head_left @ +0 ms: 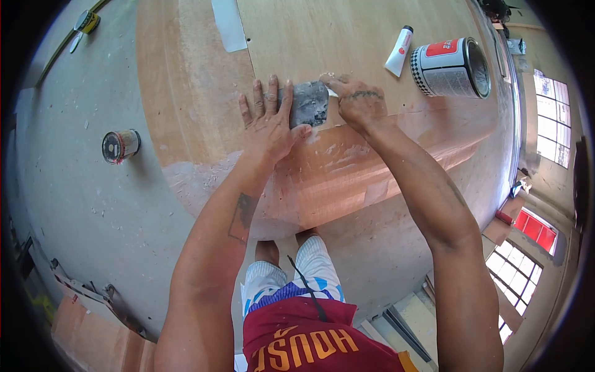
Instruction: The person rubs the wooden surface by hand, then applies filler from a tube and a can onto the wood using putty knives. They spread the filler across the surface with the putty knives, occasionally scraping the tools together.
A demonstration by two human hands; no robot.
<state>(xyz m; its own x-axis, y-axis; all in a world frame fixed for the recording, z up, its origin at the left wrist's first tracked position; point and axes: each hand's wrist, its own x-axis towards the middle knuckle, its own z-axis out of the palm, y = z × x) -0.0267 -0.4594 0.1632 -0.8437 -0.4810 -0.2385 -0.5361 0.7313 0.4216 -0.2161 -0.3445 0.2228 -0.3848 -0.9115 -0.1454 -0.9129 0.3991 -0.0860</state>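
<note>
My left hand lies flat on the plywood surface with its fingers spread. Its index finger and thumb touch the left side and lower corner of a grey, smeared plate coated with dark and pale paste. At the plate's right edge is my right hand, closed, its index finger reaching toward the upper corner. A small white sliver shows under those fingers; most of whatever they grip is hidden. Beyond the right hand lies a white tube with a black cap, beside a large open can tipped on its side.
The plywood curves down toward me, with pale filler patches along its edge. On the floor at left stand a small paint-smeared can and a yellow can. Boards lie at lower right; barred windows line the right wall.
</note>
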